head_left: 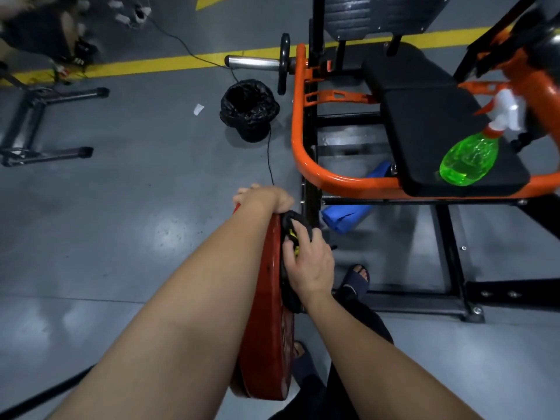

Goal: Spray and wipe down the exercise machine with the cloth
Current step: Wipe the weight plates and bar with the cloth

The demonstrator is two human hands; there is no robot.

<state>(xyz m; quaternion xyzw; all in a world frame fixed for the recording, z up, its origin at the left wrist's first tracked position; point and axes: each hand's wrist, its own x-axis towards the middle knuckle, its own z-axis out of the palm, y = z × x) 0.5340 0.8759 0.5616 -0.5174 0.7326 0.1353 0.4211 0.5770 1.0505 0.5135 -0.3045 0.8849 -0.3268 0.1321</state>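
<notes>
A red weight plate point(266, 344) stands on edge in front of me. My left hand point(266, 197) grips its top rim. My right hand point(309, 262) holds a black cloth point(292, 225) with yellow marks and presses it against the plate's right face. The orange and black exercise machine point(298, 131) stands to the right. On its black seat pad point(430, 122) lies a green spray bottle point(468, 157) with a white and orange trigger head, out of reach of both hands.
A bin lined with a black bag point(249, 109) stands on the grey floor, a thin cable running past it. A blue object point(348, 215) lies under the machine frame. A chrome bar with a black plate point(257, 62) juts left. Black stands point(39, 125) at far left.
</notes>
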